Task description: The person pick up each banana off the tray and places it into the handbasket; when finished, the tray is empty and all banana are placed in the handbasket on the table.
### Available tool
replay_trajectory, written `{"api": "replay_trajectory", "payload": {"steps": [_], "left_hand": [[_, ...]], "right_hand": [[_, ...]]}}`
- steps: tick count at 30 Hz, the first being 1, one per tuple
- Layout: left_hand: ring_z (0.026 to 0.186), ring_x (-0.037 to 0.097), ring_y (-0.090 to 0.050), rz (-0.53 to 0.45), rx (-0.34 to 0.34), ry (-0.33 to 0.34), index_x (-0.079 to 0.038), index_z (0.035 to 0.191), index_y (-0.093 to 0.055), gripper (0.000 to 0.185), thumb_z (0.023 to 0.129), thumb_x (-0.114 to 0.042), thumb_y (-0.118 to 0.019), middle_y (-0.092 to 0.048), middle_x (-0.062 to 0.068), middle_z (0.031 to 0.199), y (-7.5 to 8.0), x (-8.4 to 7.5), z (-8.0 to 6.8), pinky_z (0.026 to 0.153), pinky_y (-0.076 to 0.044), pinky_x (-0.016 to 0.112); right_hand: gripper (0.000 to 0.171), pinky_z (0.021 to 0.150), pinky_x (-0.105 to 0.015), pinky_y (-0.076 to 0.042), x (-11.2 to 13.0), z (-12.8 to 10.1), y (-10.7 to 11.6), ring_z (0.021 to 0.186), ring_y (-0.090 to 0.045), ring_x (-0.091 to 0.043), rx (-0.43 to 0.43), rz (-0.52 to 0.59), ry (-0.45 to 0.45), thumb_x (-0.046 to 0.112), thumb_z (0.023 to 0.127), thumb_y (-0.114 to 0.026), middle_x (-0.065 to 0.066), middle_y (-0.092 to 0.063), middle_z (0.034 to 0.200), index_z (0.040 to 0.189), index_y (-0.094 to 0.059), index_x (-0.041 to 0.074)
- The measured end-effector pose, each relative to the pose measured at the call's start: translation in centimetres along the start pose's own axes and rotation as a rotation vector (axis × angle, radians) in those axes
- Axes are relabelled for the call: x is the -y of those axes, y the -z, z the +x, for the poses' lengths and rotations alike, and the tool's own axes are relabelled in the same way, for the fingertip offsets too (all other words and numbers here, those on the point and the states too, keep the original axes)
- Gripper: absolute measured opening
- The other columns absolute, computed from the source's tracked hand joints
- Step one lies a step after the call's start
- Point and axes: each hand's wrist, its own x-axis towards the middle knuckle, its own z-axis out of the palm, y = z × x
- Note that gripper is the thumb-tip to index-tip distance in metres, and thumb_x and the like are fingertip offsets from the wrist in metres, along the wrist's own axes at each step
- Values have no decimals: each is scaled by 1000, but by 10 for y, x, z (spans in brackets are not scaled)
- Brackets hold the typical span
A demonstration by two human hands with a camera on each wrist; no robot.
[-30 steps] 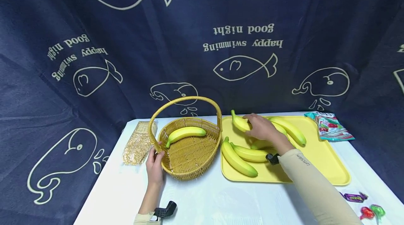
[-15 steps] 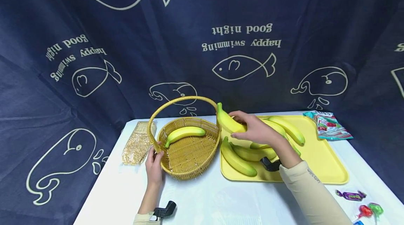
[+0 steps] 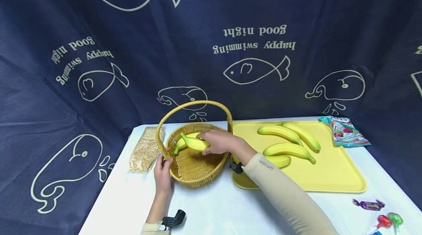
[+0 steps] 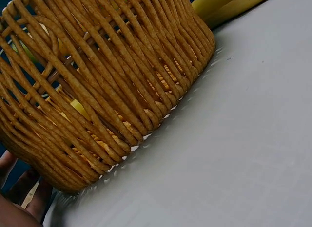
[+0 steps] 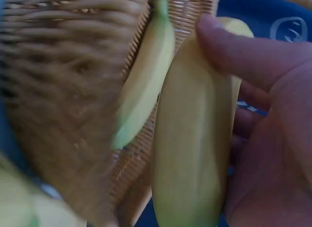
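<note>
My left hand (image 3: pixel 162 172) holds the left rim of a brown wicker basket (image 3: pixel 196 183) beside the foot of its arched handle; in the left wrist view its fingers (image 4: pixel 39 200) show at the basket's outer wall. My right hand (image 3: pixel 222 141) grips a yellow banana (image 3: pixel 194 143) within the basket's opening, green stem end pointing left. In the right wrist view the thumb lies along this held banana (image 5: pixel 192 139). Another banana (image 5: pixel 151 76) lies on the basket floor, partly hidden in the head view by the held one.
Right of the basket, a yellow tray (image 3: pixel 333 169) bears several bananas (image 3: pixel 288 149), some behind my right forearm. A bag of grain-like pieces (image 3: pixel 143 152) lies left. A teal snack bag (image 3: pixel 346 132), a purple wrapped candy (image 3: pixel 368 205) and lollipops (image 3: pixel 384 221) lie at the right.
My right hand has lifted a banana off the tray and carried it left into the basket's opening. My left hand stays at the basket's rim.
</note>
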Motion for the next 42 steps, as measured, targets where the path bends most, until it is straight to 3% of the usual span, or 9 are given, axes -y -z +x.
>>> {"api": "replay_trajectory", "payload": {"steps": [6, 13, 18, 22, 27, 31, 34, 37, 42], "left_hand": [[116, 36, -49, -28, 7, -13, -1, 133, -52, 37, 96, -6, -52, -50, 21, 133, -2, 1, -1, 89, -41, 27], [116, 36, -49, -27, 6, -33, 1, 132, -53, 37, 96, -5, -53, -51, 24, 131, -1, 1, 0, 88, -42, 25], [118, 34, -48, -34, 22, -24, -2, 134, -52, 38, 97, -6, -52, -50, 22, 133, -1, 1, 0, 94, -41, 36], [121, 33, -47, -26, 16, -11, -2, 134, -52, 38, 97, -6, -52, -50, 21, 134, 0, 0, -1, 96, -39, 43], [119, 36, -48, -45, 15, -21, -1, 133, -52, 37, 96, -4, -52, -50, 23, 132, 0, 0, -1, 96, -38, 47], [117, 35, -49, -28, 7, -28, -1, 133, -53, 37, 96, -5, -53, -52, 22, 130, -1, 0, -1, 95, -38, 47], [116, 32, -50, -17, 4, -23, -2, 133, -53, 37, 96, -6, -53, -52, 21, 131, -1, 1, -1, 95, -38, 46], [114, 30, -50, -12, 7, -24, -2, 133, -53, 37, 96, -6, -53, -51, 22, 131, -1, 1, -1, 94, -39, 46], [115, 31, -50, -7, 1, -28, -2, 133, -53, 37, 95, -6, -54, -52, 23, 131, 0, 2, 0, 92, -43, 40]], "right_hand": [[57, 81, -30, -43, 6, 47, -2, 93, -54, -12, 70, -87, -98, 31, 83, -76, 6, -61, 108, 134, -55, 16], [41, 75, -33, -46, 12, 74, -17, 84, -56, -15, 78, -116, -168, 14, 77, -79, 5, -60, 92, 112, -60, 20], [53, 99, -39, -37, 19, 81, -29, 107, -57, -18, 70, -333, -232, 17, 81, -76, 3, -64, 113, 130, -55, 20], [53, 93, -39, -43, 27, 85, -33, 115, -53, -21, 73, -442, -256, 16, 85, -71, 1, -60, 125, 134, -53, 20], [53, 93, -41, -45, 32, 84, -40, 122, -49, -23, 140, -377, -253, 21, 85, -71, -3, -51, 137, 135, -54, 22], [39, 94, -40, -44, 35, 80, -42, 125, -46, -27, 182, -308, -256, 25, 83, -73, -9, -42, 144, 122, -65, 23], [25, 93, -39, -44, 36, 77, -40, 125, -45, -28, 203, -230, -257, 28, 80, -75, -9, -45, 140, 105, -71, 22], [18, 82, -35, -47, 35, 72, -38, 109, -54, -23, 264, -126, -241, 22, 79, -72, -5, -56, 123, 97, -69, 20], [44, 67, -29, -44, 32, 67, -31, 82, -53, -15, 364, 9, -209, 3, 83, -60, 3, -60, 108, 123, -64, 20]]}}
